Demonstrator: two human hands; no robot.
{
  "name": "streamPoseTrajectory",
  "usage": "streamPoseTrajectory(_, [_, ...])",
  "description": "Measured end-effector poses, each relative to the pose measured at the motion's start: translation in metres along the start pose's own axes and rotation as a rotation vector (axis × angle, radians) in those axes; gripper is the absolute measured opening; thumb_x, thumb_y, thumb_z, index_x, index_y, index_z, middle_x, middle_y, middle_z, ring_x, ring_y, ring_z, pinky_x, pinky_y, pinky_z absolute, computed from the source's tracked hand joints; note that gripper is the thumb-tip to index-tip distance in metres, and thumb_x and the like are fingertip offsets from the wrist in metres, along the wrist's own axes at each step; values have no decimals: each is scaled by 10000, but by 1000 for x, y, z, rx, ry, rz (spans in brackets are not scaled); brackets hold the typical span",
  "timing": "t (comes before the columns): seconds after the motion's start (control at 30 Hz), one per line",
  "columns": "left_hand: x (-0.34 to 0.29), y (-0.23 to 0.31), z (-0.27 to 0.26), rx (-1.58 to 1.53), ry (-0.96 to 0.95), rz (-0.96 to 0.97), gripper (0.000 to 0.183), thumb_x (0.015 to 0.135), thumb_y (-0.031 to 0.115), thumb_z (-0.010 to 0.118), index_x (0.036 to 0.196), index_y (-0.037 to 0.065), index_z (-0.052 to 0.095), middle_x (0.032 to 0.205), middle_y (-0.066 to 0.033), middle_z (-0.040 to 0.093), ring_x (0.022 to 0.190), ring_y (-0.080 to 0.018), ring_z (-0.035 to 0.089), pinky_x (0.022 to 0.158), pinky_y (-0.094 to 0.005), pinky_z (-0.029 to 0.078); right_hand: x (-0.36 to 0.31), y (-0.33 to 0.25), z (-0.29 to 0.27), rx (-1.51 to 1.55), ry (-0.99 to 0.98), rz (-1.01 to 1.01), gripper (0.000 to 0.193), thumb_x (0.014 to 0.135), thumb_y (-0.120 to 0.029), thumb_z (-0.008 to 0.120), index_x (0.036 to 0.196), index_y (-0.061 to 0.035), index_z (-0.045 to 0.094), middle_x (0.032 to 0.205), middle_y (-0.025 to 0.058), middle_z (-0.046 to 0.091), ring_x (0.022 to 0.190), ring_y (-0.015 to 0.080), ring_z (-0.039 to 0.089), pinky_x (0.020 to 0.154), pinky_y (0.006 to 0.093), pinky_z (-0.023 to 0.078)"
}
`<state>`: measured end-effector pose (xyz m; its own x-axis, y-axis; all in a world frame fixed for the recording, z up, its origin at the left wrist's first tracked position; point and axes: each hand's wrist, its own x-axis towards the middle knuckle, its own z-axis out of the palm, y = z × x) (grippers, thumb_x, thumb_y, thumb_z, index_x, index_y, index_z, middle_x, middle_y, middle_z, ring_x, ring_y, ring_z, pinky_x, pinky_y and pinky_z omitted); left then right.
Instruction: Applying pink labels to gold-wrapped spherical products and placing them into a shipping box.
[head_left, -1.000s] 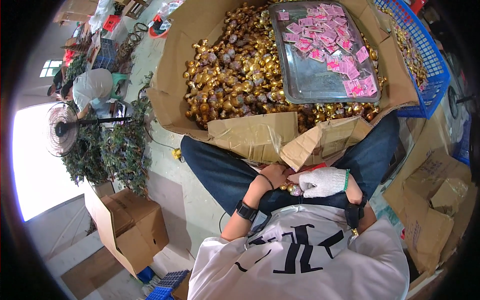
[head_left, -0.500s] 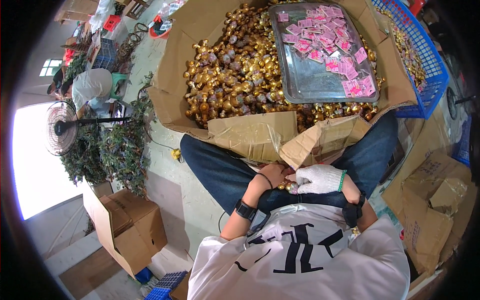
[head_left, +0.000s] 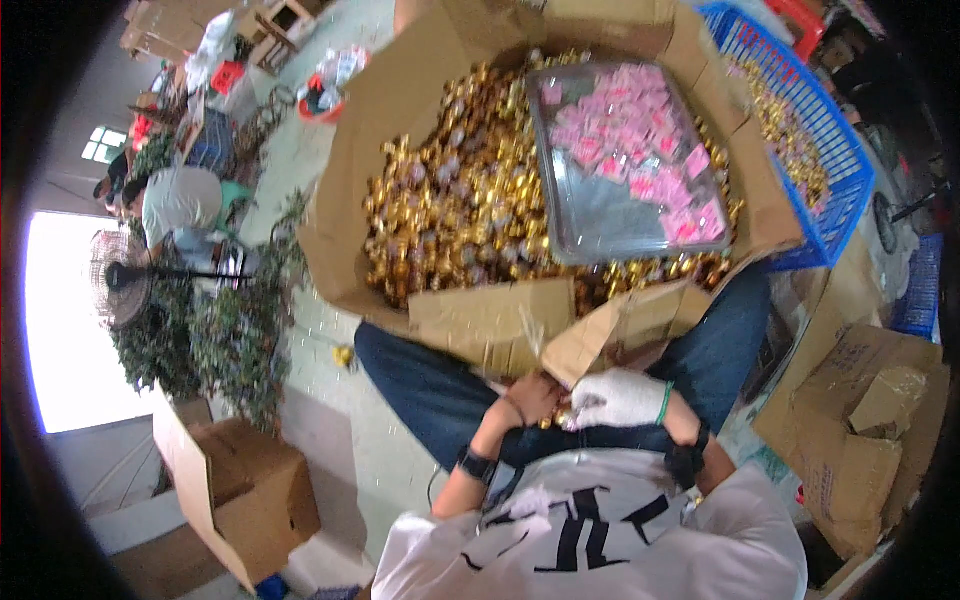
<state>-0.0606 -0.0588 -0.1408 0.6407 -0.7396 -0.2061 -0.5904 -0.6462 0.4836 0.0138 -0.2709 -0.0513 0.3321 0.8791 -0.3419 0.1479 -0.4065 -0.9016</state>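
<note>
Above my lap, both hands meet just below the front flaps of a large cardboard box. My bare left hand [head_left: 533, 397] is closed, its fingers curled against a small shiny gold figurine [head_left: 556, 415]. From the other side my right hand [head_left: 620, 398], in a white knit glove with a green cuff, pinches the same piece. Much of the figurine is covered by my fingers, and motion blurs it. Many similar gold figurines [head_left: 450, 200] fill the cardboard box [head_left: 335, 225]. On top of them rests a metal tray [head_left: 575, 225] with small pink packets [head_left: 625, 125].
A blue plastic basket [head_left: 835, 205] of gold pieces stands right of the box. Opened cartons lie at the right [head_left: 845, 430] and lower left [head_left: 260, 490]. Leafy plants [head_left: 235, 335] and a standing fan [head_left: 120, 278] are at left, near another person [head_left: 180, 205].
The view has tilted, so the box, tray and hands sit lower in the picture. My hands stay together around the figurine, of which less shows now.
</note>
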Motion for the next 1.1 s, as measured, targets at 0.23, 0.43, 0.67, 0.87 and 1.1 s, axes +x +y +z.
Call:
streamPoseTrajectory(0.23, [-13,6,0,-896,18,-441,236,862,185,474,934,4,607,919,-161,611,875,-319,585,770,-364,453,-19,2,12,89,274,-169,198,886,-242,589,914,-46,580,854,141,619,800,324,621,682,381,475])
streamPoseTrajectory(0.43, [-34,62,-28,-451,446,-442,155,838,106,456,884,-20,533,811,-175,553,774,-349,505,727,-420,433,-61,-22,31,0,236,-251,188,872,-231,592,907,-51,550,805,153,585,771,357,577,669,430,452])
streamPoseTrajectory(0.67, [-43,75,-52,-183,214,-395,249,849,253,488,875,15,558,827,-184,613,782,-359,572,675,-438,442,-56,-21,57,-47,209,-51,230,864,-285,586,829,-57,581,733,169,572,716,368,574,627,443,445])
streamPoseTrajectory(0.87, [-28,79,-40,-316,256,-262,277,887,261,468,871,10,584,845,-179,608,766,-343,579,658,-455,459,-45,-20,53,-24,389,-168,148,804,-211,657,822,-72,609,716,142,571,687,364,571,590,433,441])
streamPoseTrajectory(1.1, [-39,72,-38,-854,267,-479,273,932,207,383,859,-6,537,800,-211,556,777,-379,543,702,-431,429,-47,-14,54,75,444,-91,176,800,-234,668,789,-65,622,699,162,574,667,365,573,568,425,440])
